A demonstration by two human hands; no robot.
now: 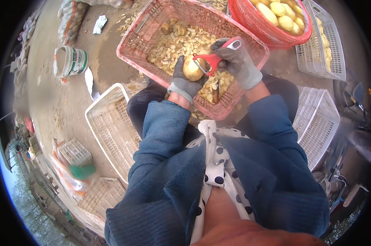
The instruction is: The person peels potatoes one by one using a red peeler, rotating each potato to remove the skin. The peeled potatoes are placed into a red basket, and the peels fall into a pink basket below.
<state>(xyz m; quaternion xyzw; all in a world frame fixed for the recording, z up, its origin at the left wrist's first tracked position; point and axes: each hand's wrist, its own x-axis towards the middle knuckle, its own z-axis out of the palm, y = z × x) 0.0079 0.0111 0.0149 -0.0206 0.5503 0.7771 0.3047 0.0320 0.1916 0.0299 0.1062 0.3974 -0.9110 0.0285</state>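
My left hand (187,80), in a dark grey work glove, holds a potato (192,70) over a red plastic crate (247,35). In my gloved right hand (234,60) is a red-handled Y-shaped vegetable peeler (212,61), its metal blade at the right side of the potato. The potato looks partly peeled; its far side is hidden. Below both hands, many potato peelings (190,38) lie in the crate, with a few darker potatoes (173,28) at its far left. A brown-handled object (216,93) sticks up among the peelings near the crate's near end.
A red mesh bag (247,21) around a container of peeled potatoes (277,9) stands at the upper right, beside a white crate (337,58) with more. White crates stand left (91,113) and right (317,123) of me. A white bucket (76,61) lies at the left, near filled sacks (70,24).
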